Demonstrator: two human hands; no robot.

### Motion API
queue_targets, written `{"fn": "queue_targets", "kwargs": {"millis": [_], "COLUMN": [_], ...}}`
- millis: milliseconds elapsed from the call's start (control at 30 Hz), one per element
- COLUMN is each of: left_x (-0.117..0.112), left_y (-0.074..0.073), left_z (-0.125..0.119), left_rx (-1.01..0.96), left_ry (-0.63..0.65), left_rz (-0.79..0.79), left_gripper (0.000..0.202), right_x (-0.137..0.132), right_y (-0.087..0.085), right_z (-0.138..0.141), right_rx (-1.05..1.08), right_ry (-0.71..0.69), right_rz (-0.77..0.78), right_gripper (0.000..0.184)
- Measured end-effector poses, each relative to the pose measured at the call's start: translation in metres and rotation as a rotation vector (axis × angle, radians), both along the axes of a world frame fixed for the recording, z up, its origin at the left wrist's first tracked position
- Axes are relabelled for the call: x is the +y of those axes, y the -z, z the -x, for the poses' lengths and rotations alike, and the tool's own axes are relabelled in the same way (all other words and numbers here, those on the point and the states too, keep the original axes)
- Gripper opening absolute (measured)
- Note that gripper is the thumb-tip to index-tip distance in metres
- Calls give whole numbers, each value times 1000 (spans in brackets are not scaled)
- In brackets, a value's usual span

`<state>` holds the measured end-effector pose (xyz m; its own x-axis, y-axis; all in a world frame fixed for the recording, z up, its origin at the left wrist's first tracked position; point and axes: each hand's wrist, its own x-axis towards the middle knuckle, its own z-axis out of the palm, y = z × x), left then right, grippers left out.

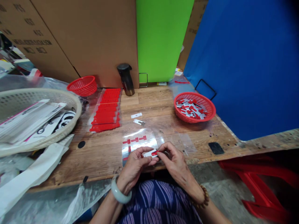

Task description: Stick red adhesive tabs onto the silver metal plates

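Note:
Near the table's front edge my left hand point(135, 164) is closed on a small white rectangular piece point(148, 153). A red sticker point(154, 152) lies over its right end, and my right hand point(173, 160) pinches there with thumb and forefinger. Just beyond my hands is a clear plastic sheet point(151, 137) carrying several red T-shaped stickers point(135, 140), partly hidden by my left hand. Farther back lie two small loose pieces, a white one point(136, 115) and a white one with a grey metal end point(139, 122).
To the right stands a red basket point(211, 107) of red-and-silver pieces. At left are a stack of red sticker sheets point(106, 109), a small red basket point(88, 90) and a large cream basket point(78, 107) holding cards. A dark tumbler point(126, 81) stands behind; a red stool point(254, 183) is at right.

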<state>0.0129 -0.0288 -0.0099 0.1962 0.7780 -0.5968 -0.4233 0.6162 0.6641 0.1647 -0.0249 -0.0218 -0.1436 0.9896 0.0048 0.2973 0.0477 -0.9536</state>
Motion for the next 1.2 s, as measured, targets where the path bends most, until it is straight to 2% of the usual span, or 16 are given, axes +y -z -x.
{"fn": "queue_targets", "kwargs": {"millis": [1000,1200], "left_x": [-1,-1], "left_y": [5,11], "left_z": [1,0], "left_rx": [6,93], "left_ry": [-10,-26], "left_rz": [-34,-61], "left_gripper": [39,39], "right_x": [0,0], "right_y": [3,5], "right_z": [3,5], "right_rx": [13,30], "right_ry": [16,24], "right_rz": [30,32], "right_gripper": [5,7]}}
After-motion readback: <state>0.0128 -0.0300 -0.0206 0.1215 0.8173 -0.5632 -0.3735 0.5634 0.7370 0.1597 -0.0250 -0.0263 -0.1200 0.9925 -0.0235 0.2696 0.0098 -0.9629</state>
